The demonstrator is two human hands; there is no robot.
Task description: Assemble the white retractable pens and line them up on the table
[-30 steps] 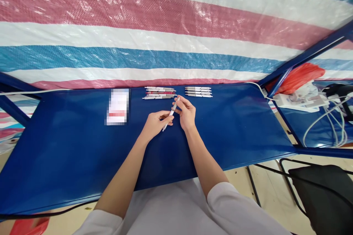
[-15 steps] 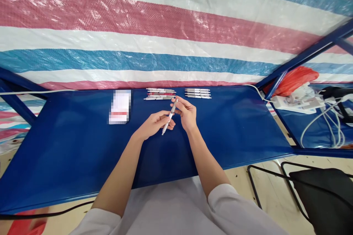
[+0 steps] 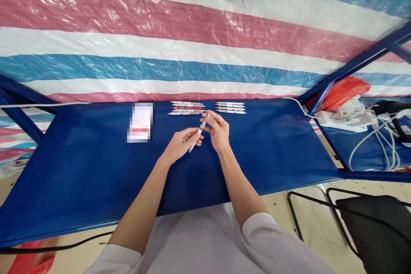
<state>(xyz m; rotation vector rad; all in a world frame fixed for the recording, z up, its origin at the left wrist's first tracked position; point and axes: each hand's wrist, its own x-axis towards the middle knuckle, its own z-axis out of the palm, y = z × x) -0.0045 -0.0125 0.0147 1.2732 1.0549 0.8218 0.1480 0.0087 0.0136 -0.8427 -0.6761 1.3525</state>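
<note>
Both hands meet over the table: the left hand grips the lower part of a pen, and the right hand pinches near its upper end. Pen is tilted, upper end towards the far edge. Step in hand, as judged: two-handed handling of this single pen. Any move to set it down would call for one hand to release while the other keeps its pinch. Left pen group, one pen red, and right pen group lie apart near the far edge, close to the striped sheet, leaving little room behind. Blurred item lies left of them. Open surface noted to either side of the forearms.
</note>
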